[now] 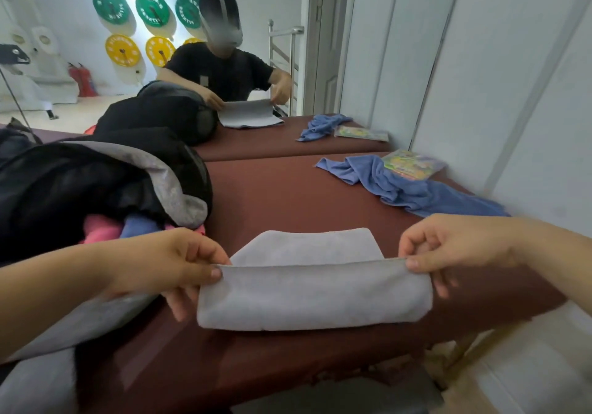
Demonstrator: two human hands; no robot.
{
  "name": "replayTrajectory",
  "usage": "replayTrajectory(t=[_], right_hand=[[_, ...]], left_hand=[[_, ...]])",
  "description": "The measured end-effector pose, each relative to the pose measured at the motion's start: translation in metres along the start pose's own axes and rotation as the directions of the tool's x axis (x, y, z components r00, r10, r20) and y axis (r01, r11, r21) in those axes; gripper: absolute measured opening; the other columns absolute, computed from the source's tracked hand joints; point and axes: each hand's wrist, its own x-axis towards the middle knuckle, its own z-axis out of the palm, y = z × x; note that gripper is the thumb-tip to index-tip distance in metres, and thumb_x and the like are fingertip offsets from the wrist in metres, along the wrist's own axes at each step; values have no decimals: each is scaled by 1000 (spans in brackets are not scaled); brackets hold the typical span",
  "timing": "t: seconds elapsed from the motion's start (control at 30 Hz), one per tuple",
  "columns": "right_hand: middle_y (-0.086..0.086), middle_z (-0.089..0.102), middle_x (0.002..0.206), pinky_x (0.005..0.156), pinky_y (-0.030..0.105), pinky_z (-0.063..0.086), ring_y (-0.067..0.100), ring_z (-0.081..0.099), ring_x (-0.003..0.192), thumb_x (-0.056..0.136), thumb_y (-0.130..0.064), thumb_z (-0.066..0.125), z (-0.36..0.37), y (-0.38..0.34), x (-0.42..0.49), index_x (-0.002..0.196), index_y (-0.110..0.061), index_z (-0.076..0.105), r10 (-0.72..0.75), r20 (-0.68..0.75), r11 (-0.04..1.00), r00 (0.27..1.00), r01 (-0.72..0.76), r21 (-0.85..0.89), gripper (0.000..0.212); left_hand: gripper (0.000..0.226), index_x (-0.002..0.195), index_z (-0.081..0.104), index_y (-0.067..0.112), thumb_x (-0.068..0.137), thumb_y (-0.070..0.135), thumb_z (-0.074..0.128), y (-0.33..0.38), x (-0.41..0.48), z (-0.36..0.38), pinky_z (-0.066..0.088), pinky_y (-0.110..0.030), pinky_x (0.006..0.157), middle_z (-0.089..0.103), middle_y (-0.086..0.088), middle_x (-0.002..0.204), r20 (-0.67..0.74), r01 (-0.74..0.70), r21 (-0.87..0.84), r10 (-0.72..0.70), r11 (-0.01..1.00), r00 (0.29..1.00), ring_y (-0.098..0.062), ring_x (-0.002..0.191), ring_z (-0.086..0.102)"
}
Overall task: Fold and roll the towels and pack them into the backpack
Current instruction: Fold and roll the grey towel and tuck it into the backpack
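Two pinches on the grey towel: my left hand at its 9 o'clock end, right hand at 3, thumbs toward me. Backpack at 10 o'clock.

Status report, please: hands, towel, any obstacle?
Left hand, right hand: each pinches one end of the grey towel. Towel half folded on table. Backpack open at left; nothing blocks.
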Motion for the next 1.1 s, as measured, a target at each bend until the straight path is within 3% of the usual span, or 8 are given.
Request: replayTrajectory(t=[0.13,0.27,0.43,0.57,0.67,0.83,1.0,1.1], right_hand=[[2,73,77,58,33,49,16,66,68,98,-21,67,3,4,22,100,-9,71,31,-217,999,976,-24,34,13],[1,71,83,65,27,46,11,59,73,96,-21,68,6,12,63,93,-15,76,50,-557,997,829,-11,73,10],[3,71,88,71,33,51,16,63,80,92,-18,63,35,31,115,85,-18,72,98,-683,993,724,-23,118,12],[0,46,123,95,32,46,20,60,108,94,-39,65,38,37,127,114,-22,64,130,-632,982,764,-188,-24,27],[0,44,119,86,33,48,17,59,99,93,-42,67,37,36,128,103,-21,65,172,-614,981,771,-190,36,24],[4,64,93,64,31,43,15,55,76,94,-30,68,47,43,127,88,-13,63,100,-700,988,708,15,156,18],[4,65,86,68,29,45,14,56,77,96,-27,69,42,38,111,92,-11,65,124,-693,905,710,205,372,16],[6,69,87,69,32,47,16,60,78,94,-29,73,38,37,105,96,-9,68,149,-691,852,707,262,452,21]], left_hand=[[16,107,73,16,103,19,58,1,20,-5,61,-39,71,78,-13,96,-166,11,6,-10,1000,986,-26,83,75],[13,104,72,12,101,18,61,-2,59,-3,64,-41,69,75,-19,94,-400,-28,-63,1,998,917,-26,77,74],[4,89,73,18,92,18,70,-14,95,10,59,-26,59,74,-6,87,-496,27,137,45,990,867,-19,76,71],[30,104,69,25,78,25,84,-17,103,11,52,-21,73,68,7,105,-453,35,189,55,981,890,-10,94,66],[52,124,64,25,76,24,84,-17,109,11,52,-23,88,64,9,119,-384,42,227,50,973,922,-8,108,63],[17,84,74,22,72,12,79,-4,112,13,59,-31,74,74,1,85,-270,20,194,34,981,962,-13,79,69],[24,79,66,19,71,19,89,6,94,-5,55,-31,75,73,-1,85,-213,-93,22,96,995,972,-16,83,70],[25,82,64,18,75,14,88,7,81,-15,54,-33,74,72,-6,90,-155,-144,-235,110,961,982,-20,85,70]])
